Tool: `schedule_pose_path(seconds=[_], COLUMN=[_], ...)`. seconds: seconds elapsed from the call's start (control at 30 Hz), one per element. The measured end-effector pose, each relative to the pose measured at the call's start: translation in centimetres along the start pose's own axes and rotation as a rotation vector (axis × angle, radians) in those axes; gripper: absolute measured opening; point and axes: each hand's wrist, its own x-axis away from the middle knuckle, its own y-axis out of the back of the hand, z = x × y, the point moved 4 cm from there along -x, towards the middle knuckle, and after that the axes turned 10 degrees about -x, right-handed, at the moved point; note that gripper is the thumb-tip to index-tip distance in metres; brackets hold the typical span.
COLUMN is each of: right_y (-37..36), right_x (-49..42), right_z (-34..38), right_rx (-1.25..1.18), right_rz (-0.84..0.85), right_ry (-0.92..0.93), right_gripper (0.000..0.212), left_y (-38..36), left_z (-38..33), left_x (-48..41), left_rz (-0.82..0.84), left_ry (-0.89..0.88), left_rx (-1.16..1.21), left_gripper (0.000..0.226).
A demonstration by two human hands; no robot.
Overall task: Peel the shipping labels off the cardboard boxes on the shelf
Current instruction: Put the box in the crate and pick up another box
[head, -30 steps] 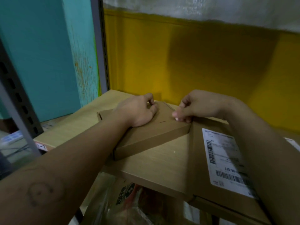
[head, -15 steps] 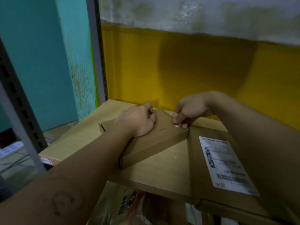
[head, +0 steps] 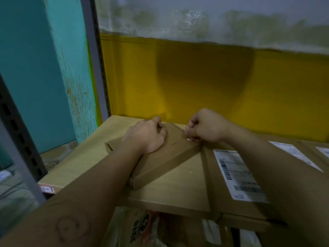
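A small flat cardboard box (head: pixel 170 152) lies at an angle on the wooden shelf board (head: pixel 80 163); no label shows on its top. My left hand (head: pixel 146 138) rests on it with fingers curled at its far edge, holding it down. My right hand (head: pixel 208 129) has curled fingers whose tips pinch at the box's right corner; what lies under them is hidden. To the right lies a larger flat box (head: pixel 209 175) carrying a white shipping label (head: pixel 238 175) with barcodes, partly covered by my right forearm.
Further boxes with white labels (head: pixel 295 155) lie at the far right. A grey slotted upright (head: pixel 96 68) stands at the shelf's back left and another (head: pixel 17 139) nearer me. The yellow wall is close behind. A printed plastic bag (head: pixel 142 229) sits below the shelf.
The view has tilted up and both hands sit lower in frame. My right hand has curled tighter at the box's corner. My left hand and the small box have stayed put.
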Motion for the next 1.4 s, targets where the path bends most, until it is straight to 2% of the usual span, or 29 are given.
schedule_pose_path(seconds=[0.1,0.23,0.67,1.03,1.1,1.4], right_y=[-0.4,-0.8,-0.7,-1.3,-1.2,-0.2], right_x=[0.5,1.3,1.4,1.5,1.2,0.2], right_z=[-0.8,-1.2,-1.1,-0.2,-0.5,-2.7], right_rx=[0.009,0.031,0.115,0.416,0.372,-0.176], right_rz=[-0.124,-0.181,-0.151,-0.211,-0.183,0.019], right_ry=[0.028,0.081,0.138,0.112,0.112,-0.035], right_gripper=[0.012,0.016,0.008,0.020,0.019,0.015], left_y=[0.1,0.0,-0.2,-0.3,-0.3,-0.3], left_z=[0.0,0.1,0.3,0.3,0.3,0.4], left_x=[0.0,-0.1,-0.4,-0.4,-0.4,-0.4], left_rz=[0.002,0.001,0.003,0.007,0.012,0.010], left_ry=[-0.003,-0.002,0.018,0.026,0.030,0.031], left_rx=[0.008,0.019,0.043,0.049,0.055,0.076], left_gripper=[0.031,0.029,0.024,0.024,0.024,0.026])
